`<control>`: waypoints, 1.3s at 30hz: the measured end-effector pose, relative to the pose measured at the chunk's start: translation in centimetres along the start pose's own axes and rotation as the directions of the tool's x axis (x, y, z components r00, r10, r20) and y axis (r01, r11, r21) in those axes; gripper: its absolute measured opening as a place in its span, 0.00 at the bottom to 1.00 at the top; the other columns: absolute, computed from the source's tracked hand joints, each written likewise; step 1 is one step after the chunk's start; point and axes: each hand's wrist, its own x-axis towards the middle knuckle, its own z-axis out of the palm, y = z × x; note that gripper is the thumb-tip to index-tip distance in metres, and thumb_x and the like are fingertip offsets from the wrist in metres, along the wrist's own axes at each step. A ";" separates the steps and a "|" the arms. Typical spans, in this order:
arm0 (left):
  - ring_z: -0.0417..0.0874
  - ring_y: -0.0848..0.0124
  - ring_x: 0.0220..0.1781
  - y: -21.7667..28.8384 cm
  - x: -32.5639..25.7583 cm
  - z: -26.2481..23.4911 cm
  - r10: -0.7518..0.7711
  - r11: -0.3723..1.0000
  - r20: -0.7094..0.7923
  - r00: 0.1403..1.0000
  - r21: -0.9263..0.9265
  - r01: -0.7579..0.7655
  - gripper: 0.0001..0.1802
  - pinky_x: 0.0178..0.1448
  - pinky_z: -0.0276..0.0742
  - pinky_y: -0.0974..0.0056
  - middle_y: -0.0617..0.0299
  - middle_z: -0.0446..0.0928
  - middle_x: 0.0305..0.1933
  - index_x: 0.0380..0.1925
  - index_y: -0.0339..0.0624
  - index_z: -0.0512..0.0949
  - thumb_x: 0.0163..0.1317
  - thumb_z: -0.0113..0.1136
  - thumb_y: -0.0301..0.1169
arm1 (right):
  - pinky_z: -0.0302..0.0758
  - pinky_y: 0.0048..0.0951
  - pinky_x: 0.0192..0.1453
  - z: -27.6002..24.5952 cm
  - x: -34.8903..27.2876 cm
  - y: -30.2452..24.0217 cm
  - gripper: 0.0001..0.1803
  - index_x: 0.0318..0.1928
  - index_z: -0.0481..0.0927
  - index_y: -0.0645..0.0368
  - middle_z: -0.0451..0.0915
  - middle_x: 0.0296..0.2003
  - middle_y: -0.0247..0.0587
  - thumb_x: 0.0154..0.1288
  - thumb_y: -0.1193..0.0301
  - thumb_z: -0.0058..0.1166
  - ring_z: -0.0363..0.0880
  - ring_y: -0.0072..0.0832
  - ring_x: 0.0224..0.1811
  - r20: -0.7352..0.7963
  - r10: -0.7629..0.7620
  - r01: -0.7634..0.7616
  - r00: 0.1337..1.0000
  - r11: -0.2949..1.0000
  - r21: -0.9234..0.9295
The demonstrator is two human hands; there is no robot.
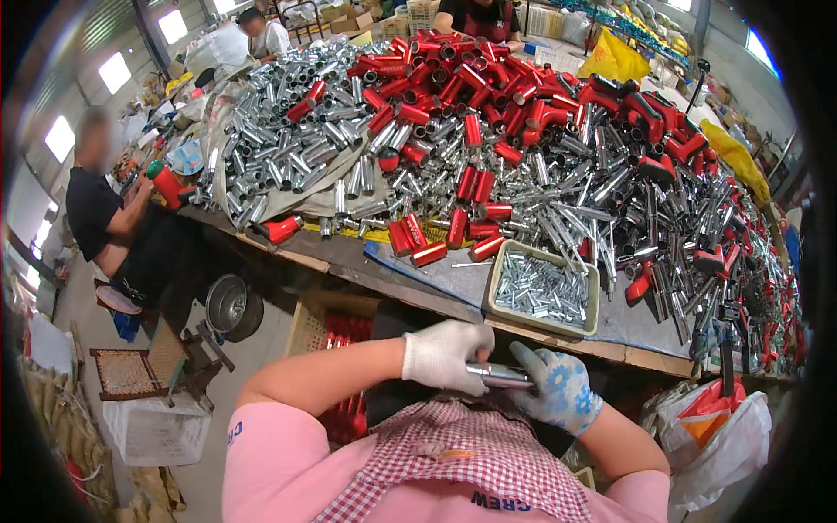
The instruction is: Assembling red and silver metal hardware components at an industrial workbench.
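Your left hand (445,355), in a white glove, is closed around one end of a shiny metal tube (499,376), its fingers wrapped over the top of it; your right hand (558,389), in a pale glove with blue flower prints, grips the other end from below and the side, fingers curled about the tube; the tube lies roughly level between the two hands, just above your checked apron (453,462) and close to your body, below the near edge of the workbench (436,301); on the bench right ahead of your hands sits a shallow pale tray (497,292) filled with small silver metal pieces; beyond it spreads a great heap of silver tubes (288,144), with a heap of red tubes (471,87) piled toward the far side and a few red ones lying loose near the tray; to your right a white and red plastic bag (724,436) hangs beside the bench; on your left a person in a black shirt (96,213) sits at the bench end holding a red tube; a round metal pot (231,305) stands on the floor near them, and a woven stool (126,373) is close by; two more people work at the far side of the bench.
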 end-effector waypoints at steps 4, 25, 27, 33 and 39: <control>0.82 0.52 0.43 -1.5 0.1 1.8 0.275 0.959 -0.165 0.947 0.115 -0.258 0.21 0.47 0.79 0.54 0.50 0.80 0.39 0.43 0.39 0.77 0.47 0.66 0.32 | 0.76 0.44 0.47 0.2 0.6 0.4 0.30 0.60 0.69 0.60 0.81 0.42 0.56 0.60 0.62 0.59 0.80 0.52 0.44 0.346 0.033 -0.168 0.938 0.914 0.369; 0.66 0.50 0.64 -14.6 5.2 -7.5 -0.056 0.750 -0.815 0.577 0.347 0.563 0.22 0.70 0.58 0.47 0.52 0.72 0.59 0.43 0.46 0.83 0.52 0.63 0.47 | 0.77 0.44 0.46 -12.7 4.9 -5.9 0.28 0.60 0.69 0.60 0.81 0.38 0.51 0.61 0.63 0.56 0.81 0.48 0.41 0.253 0.142 -0.113 0.957 0.986 -0.126; 0.70 0.52 0.61 -15.0 5.5 -7.6 -0.006 0.835 -0.861 0.508 0.275 0.477 0.16 0.68 0.61 0.50 0.53 0.78 0.53 0.34 0.44 0.86 0.50 0.64 0.42 | 0.77 0.44 0.46 -12.4 5.2 -5.7 0.28 0.59 0.69 0.60 0.81 0.37 0.50 0.60 0.63 0.56 0.81 0.48 0.40 0.238 0.077 -0.057 0.968 0.994 -0.091; 0.82 0.64 0.40 -18.2 5.3 -6.6 -0.020 0.987 -0.917 0.399 0.045 0.152 0.12 0.47 0.76 0.61 0.55 0.81 0.38 0.28 0.36 0.82 0.51 0.69 0.34 | 0.78 0.43 0.44 -11.5 6.2 -5.4 0.27 0.58 0.71 0.60 0.79 0.35 0.49 0.59 0.64 0.57 0.80 0.47 0.38 0.148 -0.090 0.093 0.985 0.996 -0.012; 0.81 0.73 0.38 -11.8 5.1 -4.4 -0.479 0.653 -0.806 0.348 -0.592 -0.473 0.20 0.42 0.84 0.60 0.62 0.77 0.34 0.42 0.40 0.75 0.59 0.69 0.42 | 0.78 0.43 0.42 -11.3 5.3 -4.4 0.27 0.57 0.72 0.61 0.78 0.32 0.48 0.57 0.65 0.58 0.79 0.46 0.35 0.033 -0.185 0.185 0.982 0.983 0.013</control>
